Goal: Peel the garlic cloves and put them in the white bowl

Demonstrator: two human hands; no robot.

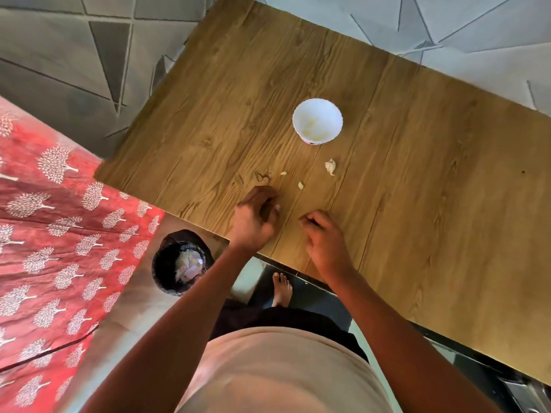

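The white bowl stands on the wooden table and holds a few pale peeled cloves. In front of it lie an unpeeled garlic clove, a small pale clove and a tiny garlic bit. My left hand is at the table's near edge, just short of the small clove, with its fingers curled under. My right hand hovers beside it with its fingertips drawn together. What either hand holds is hidden.
A dark round bin with pale garlic skins in it stands on the floor, left of my left forearm. A red patterned bedspread fills the left side. My bare foot shows under the table edge.
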